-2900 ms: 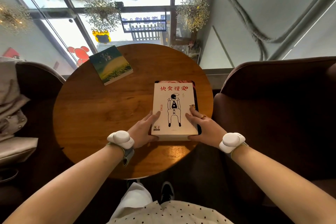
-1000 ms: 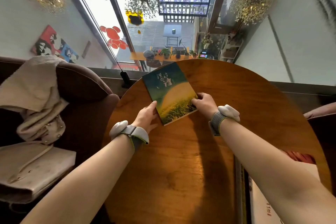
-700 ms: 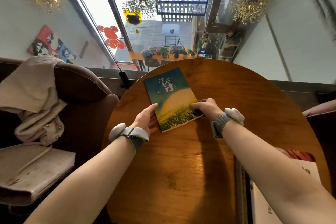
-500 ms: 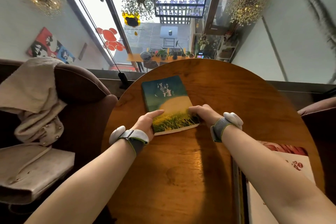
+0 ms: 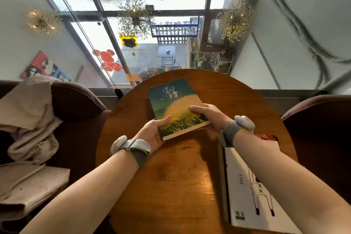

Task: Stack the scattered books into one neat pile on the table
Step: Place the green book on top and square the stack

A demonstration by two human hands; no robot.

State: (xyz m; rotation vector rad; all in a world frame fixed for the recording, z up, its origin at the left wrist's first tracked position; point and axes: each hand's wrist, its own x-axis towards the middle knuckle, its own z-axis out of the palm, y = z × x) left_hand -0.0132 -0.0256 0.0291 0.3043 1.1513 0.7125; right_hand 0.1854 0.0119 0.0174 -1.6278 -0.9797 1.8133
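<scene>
A green and yellow book (image 5: 173,103) is held over the far part of the round wooden table (image 5: 176,176), its near edge raised. My left hand (image 5: 154,132) grips its near left corner, thumb on the cover. My right hand (image 5: 208,113) grips its near right edge, fingers on the cover. At the lower right lies a pile of books topped by a white book (image 5: 252,192) with a line-drawn figure; a red cover shows at the pile's far end. My right forearm crosses over that pile.
A brown armchair (image 5: 76,112) with a beige coat (image 5: 28,112) and bag stands left of the table. Another brown armchair (image 5: 321,119) stands on the right. Beyond the table's far edge is a window ledge and a glass wall.
Both hands went from the white-topped pile to the green book, slid it nearer, and now hold it with its near edge lifted off the table. The view shifted so the pile shows more.
</scene>
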